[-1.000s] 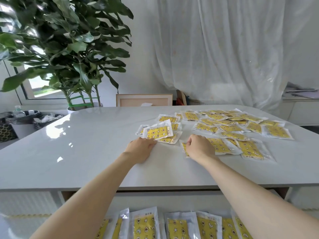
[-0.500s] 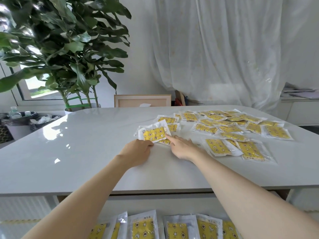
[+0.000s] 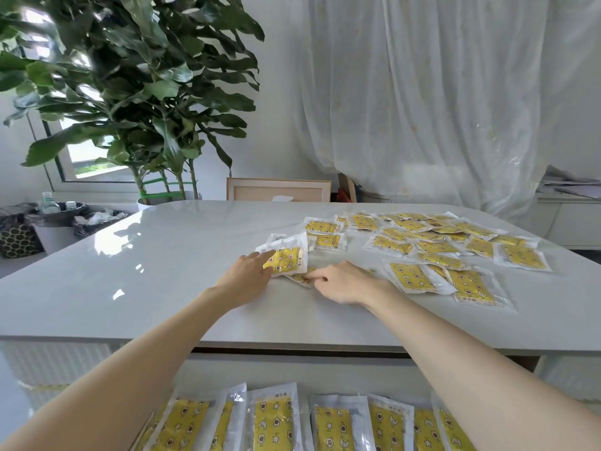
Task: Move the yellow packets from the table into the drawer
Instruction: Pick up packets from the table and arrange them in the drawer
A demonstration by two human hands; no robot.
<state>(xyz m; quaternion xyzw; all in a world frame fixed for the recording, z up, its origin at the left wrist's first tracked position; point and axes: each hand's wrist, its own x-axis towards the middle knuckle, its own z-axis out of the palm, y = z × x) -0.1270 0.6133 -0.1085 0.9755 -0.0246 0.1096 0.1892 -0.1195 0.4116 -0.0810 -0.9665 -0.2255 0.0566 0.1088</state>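
Left hand (image 3: 247,275) flat, fingers straight on a tilted packet stack (image 3: 287,257), long axis roughly left-right; right hand (image 3: 341,281) curled, pinching a flat packet (image 3: 300,277) beside it. Loose packets (image 3: 422,242) crowd the table's (image 3: 146,271) right half, open top leftward; drawer (image 3: 325,375) below the near edge holds more, long axes pointing away

— Where are the yellow packets (image 3: 409,275) found?
— Many are scattered flat over the table's (image 3: 162,271) right half; one packet (image 3: 286,258) is tilted up. Others are stood in a row in the drawer (image 3: 325,374).
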